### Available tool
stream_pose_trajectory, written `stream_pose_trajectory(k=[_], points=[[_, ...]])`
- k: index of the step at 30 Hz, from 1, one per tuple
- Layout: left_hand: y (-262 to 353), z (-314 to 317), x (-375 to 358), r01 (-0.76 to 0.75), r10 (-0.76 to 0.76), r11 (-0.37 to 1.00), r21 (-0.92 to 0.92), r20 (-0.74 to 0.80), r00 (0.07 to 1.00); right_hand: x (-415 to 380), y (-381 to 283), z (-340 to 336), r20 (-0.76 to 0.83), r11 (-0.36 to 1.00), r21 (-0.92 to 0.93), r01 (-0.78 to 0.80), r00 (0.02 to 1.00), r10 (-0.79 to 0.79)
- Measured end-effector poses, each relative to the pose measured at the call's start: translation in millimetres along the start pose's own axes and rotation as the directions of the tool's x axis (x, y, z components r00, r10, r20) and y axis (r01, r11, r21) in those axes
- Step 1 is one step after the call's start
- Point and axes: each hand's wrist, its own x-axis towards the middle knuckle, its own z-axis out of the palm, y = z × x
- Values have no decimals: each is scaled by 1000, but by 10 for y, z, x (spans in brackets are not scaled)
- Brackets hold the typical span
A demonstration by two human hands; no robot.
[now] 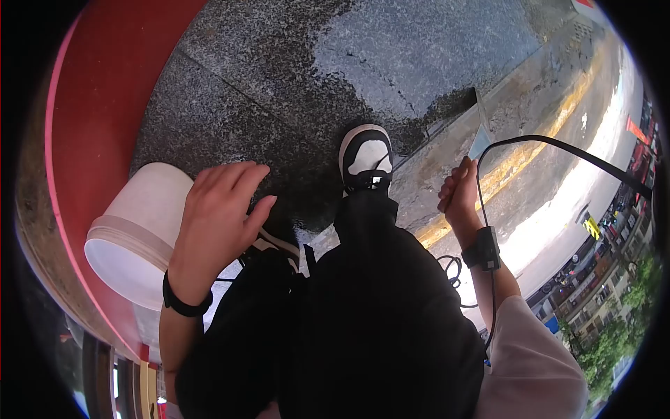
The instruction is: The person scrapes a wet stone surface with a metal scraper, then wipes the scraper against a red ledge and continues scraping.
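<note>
While our right hand (463,202) grips the scraper (480,144), blade past the fingers, our left hand (220,201) hangs empty, thumb wide of its fingers, bucket (150,206) just beside. Pavement (241,73) beyond our fingertips: wet only in patches.

Head view: the only one, from the person's head, above the black trousers (391,300)
Facing: steeply down and forward, toward the wet pavement (237,77)
Nearness: close over the knees; the shoe (370,157) farther down
Pavement's yellow-marked edge (516,171): slants through the right side
Right rim: distant buildings (604,300), tipped sideways
</note>
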Motion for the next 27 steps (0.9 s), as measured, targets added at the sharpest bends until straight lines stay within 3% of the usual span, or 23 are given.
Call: stream_pose_trajectory(k=[4, 6, 9, 22, 25, 27], points=[[7, -14, 67, -43, 44, 999, -2, 21, 999, -364, 403, -141, 73, 984, -176, 37, 997, -25], [10, -17, 98, -63, 62, 998, 7, 29, 998, -451, 513, -265, 163, 916, -390, 90, 986, -27], [36, 10, 97, -81, 81, 997, 9, 34, 996, -567, 605, -286, 135, 904, -427, 23, 990, 38], [-17, -17, 9, -35, 35, 999, 15, 3, 999, -206, 446, 127, 94, 950, -299, 88, 994, -63], [-9, -25, 30, -39, 39, 999, 4, 8, 999, 17, 173, 283, -28, 996, -84, 27, 999, -29], [-23, -31, 20, -37, 37, 999, 9, 7, 999, 87, -97, 330, -26, 1000, 22, 14, 1000, -13]])
